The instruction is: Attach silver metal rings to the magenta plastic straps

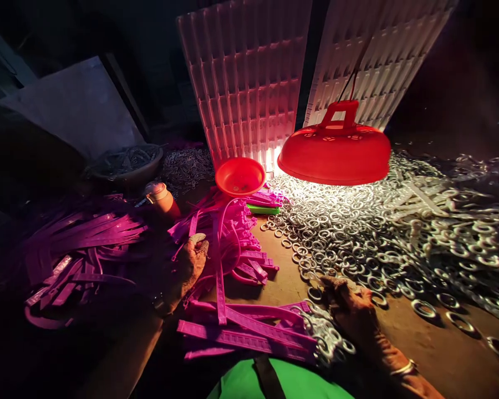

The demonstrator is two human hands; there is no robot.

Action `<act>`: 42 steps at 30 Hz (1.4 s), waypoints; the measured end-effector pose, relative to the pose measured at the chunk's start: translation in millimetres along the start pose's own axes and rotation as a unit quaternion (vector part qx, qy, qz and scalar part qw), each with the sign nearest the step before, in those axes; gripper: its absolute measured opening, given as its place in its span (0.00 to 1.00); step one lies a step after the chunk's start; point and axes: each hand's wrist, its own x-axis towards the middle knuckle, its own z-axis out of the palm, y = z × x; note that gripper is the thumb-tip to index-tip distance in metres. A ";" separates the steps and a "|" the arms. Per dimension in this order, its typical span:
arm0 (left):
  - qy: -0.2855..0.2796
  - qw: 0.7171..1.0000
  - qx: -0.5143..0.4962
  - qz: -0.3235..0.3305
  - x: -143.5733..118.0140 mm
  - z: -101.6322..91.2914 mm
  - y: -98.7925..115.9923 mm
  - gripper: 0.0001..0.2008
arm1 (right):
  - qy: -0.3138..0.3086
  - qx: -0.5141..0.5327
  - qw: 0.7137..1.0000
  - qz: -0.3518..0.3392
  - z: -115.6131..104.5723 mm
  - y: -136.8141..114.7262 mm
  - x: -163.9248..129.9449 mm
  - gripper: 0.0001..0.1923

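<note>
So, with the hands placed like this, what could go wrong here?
1. The lamp hangs low over the metal rings; a raised hand could perhaps bump it.
2. The left hand holds a purple strap that runs into the strap pile; pulling it may drag others along.
3. The right hand rests among rings near the table's front edge; a sweep could push some off.

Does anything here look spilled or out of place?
Nothing looks damaged. The metal rings lie in a loose heap, a few scattered singly near the right hand. The purple strips lie crisscrossed by the left hand.
</note>
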 end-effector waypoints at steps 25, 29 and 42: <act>-0.114 0.992 0.000 -0.061 20.7 3.4 25.8 0.11 | -0.029 -0.025 0.999 0.005 1.7 -0.2 -4.3 0.12; -0.120 0.991 -0.033 -0.038 21.4 4.4 20.2 0.08 | -0.051 -0.029 0.998 0.031 2.1 1.0 -5.7 0.13; 0.012 0.994 0.054 0.093 -21.5 -25.0 8.9 0.15 | -0.004 -0.046 0.999 0.002 1.4 -1.3 -2.4 0.12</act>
